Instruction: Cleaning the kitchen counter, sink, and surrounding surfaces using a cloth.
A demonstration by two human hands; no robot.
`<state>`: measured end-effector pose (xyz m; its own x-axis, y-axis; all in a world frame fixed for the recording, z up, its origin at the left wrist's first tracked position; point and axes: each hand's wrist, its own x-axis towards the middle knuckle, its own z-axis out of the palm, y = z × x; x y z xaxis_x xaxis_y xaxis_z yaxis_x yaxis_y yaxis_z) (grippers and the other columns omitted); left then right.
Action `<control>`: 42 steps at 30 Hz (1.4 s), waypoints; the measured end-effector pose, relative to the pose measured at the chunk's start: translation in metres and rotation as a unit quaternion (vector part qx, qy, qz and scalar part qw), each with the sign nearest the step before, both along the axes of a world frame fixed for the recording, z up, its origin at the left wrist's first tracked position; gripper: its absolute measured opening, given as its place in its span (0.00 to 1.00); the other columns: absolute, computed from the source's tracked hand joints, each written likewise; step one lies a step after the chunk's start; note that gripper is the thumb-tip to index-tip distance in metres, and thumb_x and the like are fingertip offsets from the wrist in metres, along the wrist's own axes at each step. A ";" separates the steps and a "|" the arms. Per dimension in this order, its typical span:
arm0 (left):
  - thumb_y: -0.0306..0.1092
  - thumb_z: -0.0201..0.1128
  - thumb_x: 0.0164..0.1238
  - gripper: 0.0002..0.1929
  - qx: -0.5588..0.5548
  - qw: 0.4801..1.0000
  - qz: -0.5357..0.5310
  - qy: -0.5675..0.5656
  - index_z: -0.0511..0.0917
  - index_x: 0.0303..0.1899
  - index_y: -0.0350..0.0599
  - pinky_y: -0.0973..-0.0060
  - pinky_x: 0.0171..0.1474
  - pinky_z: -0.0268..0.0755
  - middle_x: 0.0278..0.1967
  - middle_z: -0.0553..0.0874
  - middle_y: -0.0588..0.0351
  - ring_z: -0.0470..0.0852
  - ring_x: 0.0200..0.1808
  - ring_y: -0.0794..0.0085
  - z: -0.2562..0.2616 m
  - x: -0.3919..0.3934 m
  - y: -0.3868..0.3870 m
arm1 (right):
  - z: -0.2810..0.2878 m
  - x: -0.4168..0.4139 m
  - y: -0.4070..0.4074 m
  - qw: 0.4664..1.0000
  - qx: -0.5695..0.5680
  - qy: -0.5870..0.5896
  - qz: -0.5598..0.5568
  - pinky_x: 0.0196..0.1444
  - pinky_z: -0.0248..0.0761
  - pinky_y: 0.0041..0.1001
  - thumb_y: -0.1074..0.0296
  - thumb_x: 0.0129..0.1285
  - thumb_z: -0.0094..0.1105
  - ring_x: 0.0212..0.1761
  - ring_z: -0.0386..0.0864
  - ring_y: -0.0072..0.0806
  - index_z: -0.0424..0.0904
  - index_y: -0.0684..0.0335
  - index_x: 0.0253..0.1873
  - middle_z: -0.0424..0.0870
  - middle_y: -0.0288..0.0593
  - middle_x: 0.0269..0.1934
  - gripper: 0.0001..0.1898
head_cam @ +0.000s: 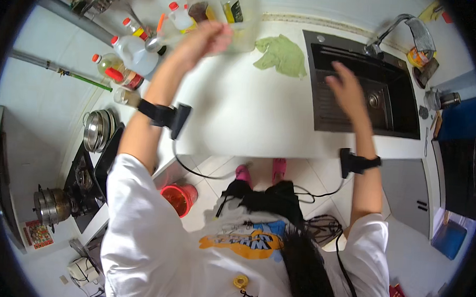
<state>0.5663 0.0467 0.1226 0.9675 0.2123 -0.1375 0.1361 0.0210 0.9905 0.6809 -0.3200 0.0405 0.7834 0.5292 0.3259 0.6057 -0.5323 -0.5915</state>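
Note:
My left hand [215,38], blurred and with curled fingers, is in front of a translucent plastic bin [244,43] at the back of the white countertop [255,113]. Whether its fingers touch the bin's front wall cannot be made out. Bottles stand in the bin, among them a cork-topped bottle [199,9] and a dark-labelled bottle [232,7]. Over the left side of the black sink [403,96] hovers my right hand [346,89], its fingers apart and nothing in them. A crumpled green cloth [281,55] lies on the counter between the hands, touching neither.
Left of the bin are a large clear jug [135,54], several red-capped bottles and a glass jar [126,97]. Steel bowls [97,130] sit near the stove with its pot [52,206]. A faucet [386,33] rises behind the sink. Cables hang from both wrist straps; a red bucket [180,199] stands below.

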 end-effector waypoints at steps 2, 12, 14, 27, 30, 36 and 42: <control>0.41 0.47 0.70 0.13 -0.071 0.995 0.031 0.061 0.74 0.46 0.46 0.76 0.45 0.72 0.43 0.81 0.60 0.78 0.42 0.76 -0.056 0.031 -0.030 | -0.071 0.041 0.024 0.992 -0.096 -0.071 0.046 0.67 0.53 0.42 0.58 0.61 0.56 0.67 0.57 0.52 0.63 0.63 0.63 0.60 0.51 0.66 0.27; 0.36 0.55 0.65 0.14 0.414 0.887 0.196 0.060 0.75 0.48 0.42 0.62 0.54 0.66 0.51 0.78 0.52 0.74 0.53 0.58 -0.228 0.008 -0.012 | -0.130 0.078 0.171 0.959 -0.266 0.004 0.095 0.69 0.36 0.57 0.43 0.66 0.39 0.74 0.39 0.41 0.50 0.39 0.71 0.45 0.35 0.73 0.29; 0.36 0.55 0.65 0.14 0.499 0.854 0.144 0.037 0.75 0.49 0.43 0.63 0.57 0.63 0.54 0.75 0.50 0.71 0.56 0.56 -0.230 0.005 -0.009 | -0.140 0.090 0.177 0.955 -0.279 -0.001 0.096 0.68 0.35 0.57 0.42 0.67 0.37 0.74 0.38 0.41 0.49 0.38 0.71 0.44 0.34 0.73 0.29; 0.33 0.52 0.64 0.16 0.611 0.784 0.095 0.045 0.74 0.53 0.45 0.59 0.64 0.54 0.60 0.69 0.51 0.63 0.64 0.54 -0.227 -0.002 -0.016 | -0.160 0.186 0.238 0.960 -0.267 -0.032 0.074 0.69 0.32 0.58 0.40 0.67 0.32 0.75 0.39 0.35 0.48 0.31 0.70 0.43 0.26 0.73 0.27; 0.34 0.52 0.64 0.16 0.606 0.789 0.090 0.043 0.74 0.53 0.45 0.59 0.63 0.53 0.60 0.69 0.52 0.63 0.64 0.54 -0.225 0.001 -0.017 | -0.162 0.207 0.231 0.958 -0.275 -0.042 0.075 0.69 0.32 0.57 0.38 0.66 0.32 0.75 0.39 0.34 0.48 0.30 0.70 0.43 0.25 0.73 0.28; 0.34 0.52 0.64 0.16 0.612 0.785 0.090 0.040 0.73 0.53 0.46 0.59 0.64 0.53 0.61 0.69 0.53 0.62 0.64 0.55 -0.230 -0.002 -0.014 | -0.158 0.193 0.211 0.941 -0.324 -0.033 0.090 0.69 0.32 0.56 0.38 0.66 0.32 0.75 0.38 0.34 0.49 0.30 0.70 0.41 0.27 0.73 0.28; 0.35 0.52 0.65 0.15 0.622 0.777 0.101 0.022 0.73 0.53 0.47 0.59 0.64 0.52 0.60 0.69 0.54 0.62 0.64 0.56 -0.232 -0.006 -0.012 | -0.150 0.099 0.150 0.938 -0.307 -0.013 0.157 0.67 0.30 0.61 0.41 0.65 0.40 0.74 0.38 0.41 0.52 0.31 0.69 0.43 0.32 0.73 0.28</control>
